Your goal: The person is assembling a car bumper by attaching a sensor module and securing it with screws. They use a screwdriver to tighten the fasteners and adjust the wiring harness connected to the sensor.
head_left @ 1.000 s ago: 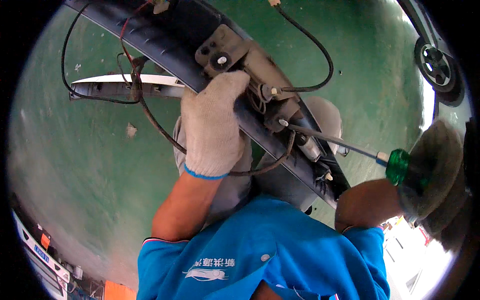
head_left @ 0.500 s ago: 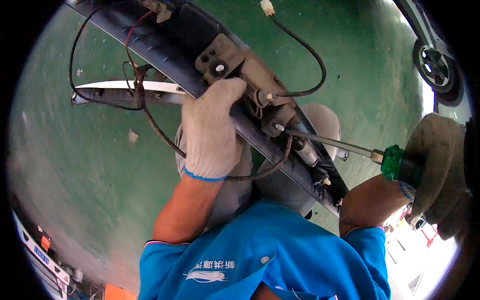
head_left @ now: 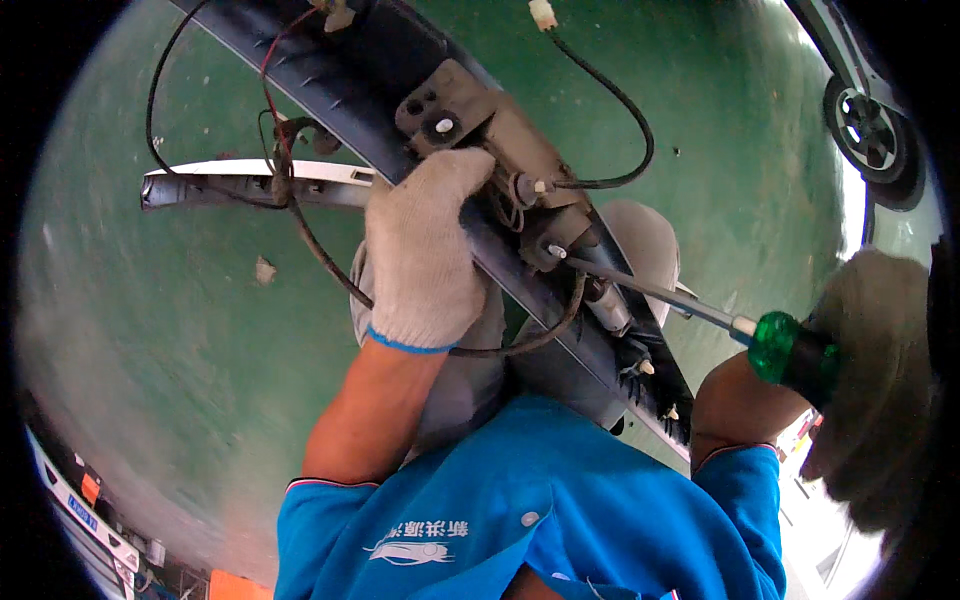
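Over there the head-worn wide fisheye, left of a pair, looks steeply down from above the blue shirt [head_left: 500, 480]; the left hand [head_left: 425, 255] is close below, the right hand [head_left: 878, 365] toward its rim, the green floor [head_left: 200, 370] farther.

A green-handled screwdriver [head_left: 700, 311] meets a dark panel [head_left: 370, 100].
Mid-frame, the gloved left hand [head_left: 425, 250] grips the panel; at right, the gloved right hand [head_left: 880, 370] holds the handle [head_left: 793, 352], tip [head_left: 575, 263] at a pale stud [head_left: 557, 251]. A wheel [head_left: 866, 132] stands upper right.

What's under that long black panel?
Grey trouser legs and green floor peek out past both edges of the black panel. Whatever's directly beneath is covered.
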`<state>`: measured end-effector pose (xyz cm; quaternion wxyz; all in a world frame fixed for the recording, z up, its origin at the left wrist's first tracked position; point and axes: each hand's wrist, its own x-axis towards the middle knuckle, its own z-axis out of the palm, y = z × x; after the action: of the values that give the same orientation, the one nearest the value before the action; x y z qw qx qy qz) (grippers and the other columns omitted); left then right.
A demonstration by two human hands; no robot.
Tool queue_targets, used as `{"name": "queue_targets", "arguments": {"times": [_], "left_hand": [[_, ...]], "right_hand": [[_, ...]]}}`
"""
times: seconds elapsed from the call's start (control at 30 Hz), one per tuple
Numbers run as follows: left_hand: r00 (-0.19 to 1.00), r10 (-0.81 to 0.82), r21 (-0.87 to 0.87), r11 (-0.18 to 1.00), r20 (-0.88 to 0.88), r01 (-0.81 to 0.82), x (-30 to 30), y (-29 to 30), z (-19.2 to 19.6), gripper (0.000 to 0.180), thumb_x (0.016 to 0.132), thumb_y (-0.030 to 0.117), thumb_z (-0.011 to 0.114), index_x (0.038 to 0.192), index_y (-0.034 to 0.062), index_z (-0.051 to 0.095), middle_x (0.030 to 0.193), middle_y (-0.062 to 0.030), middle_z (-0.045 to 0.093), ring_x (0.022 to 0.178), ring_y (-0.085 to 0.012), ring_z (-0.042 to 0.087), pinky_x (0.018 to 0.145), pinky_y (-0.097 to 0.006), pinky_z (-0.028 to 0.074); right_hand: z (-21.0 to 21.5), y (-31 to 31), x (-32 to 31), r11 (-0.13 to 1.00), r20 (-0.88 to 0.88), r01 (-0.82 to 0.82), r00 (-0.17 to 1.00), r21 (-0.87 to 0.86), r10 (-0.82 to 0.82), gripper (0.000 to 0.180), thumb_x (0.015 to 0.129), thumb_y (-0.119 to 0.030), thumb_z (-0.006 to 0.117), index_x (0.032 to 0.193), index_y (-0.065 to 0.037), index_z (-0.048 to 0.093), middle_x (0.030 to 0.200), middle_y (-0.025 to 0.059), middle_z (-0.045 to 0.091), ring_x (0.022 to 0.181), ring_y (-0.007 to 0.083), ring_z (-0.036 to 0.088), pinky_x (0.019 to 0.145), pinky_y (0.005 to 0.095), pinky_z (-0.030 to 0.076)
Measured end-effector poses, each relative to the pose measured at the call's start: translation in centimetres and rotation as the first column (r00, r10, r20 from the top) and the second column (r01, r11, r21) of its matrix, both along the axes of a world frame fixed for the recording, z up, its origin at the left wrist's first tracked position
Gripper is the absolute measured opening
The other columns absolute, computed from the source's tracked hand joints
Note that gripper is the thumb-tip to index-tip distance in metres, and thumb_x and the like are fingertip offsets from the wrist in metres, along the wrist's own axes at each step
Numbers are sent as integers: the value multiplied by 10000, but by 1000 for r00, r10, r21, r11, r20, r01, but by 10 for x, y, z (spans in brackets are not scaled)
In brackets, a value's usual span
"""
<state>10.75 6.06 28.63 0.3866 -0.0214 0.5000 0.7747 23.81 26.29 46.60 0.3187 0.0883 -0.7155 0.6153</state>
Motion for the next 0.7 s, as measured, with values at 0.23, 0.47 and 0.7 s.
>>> {"name": "queue_targets", "arguments": {"times": [0.23,0.47,0.7], "left_hand": [[978,57,7,998,200,-59,2,16,3,112,944,35,602,975,-60,653,921,-72,678,877,-172,662,782,-317,534],[974,-9,-19,1000,228,14,-3,15,-6,101,936,35,604,962,-42,664,917,-74,680,854,-180,667,771,-320,534],[949,80,13,996,303,-88,1,19,3,88,922,38,610,921,-32,664,914,-69,674,819,-178,659,749,-317,532]], "right_hand": [[-11,-7,-4,998,76,55,995,40,-58,285,1096,-247,401,900,-72,512,590,22,423,445,182,533,332,343,414],[-1,17,-9,998,39,-54,998,22,53,280,1096,-241,399,904,-71,512,592,24,425,443,185,535,329,344,414],[-6,38,-18,934,141,-357,926,24,350,276,1096,-235,396,908,-69,511,595,26,426,441,189,538,326,345,415]]}}
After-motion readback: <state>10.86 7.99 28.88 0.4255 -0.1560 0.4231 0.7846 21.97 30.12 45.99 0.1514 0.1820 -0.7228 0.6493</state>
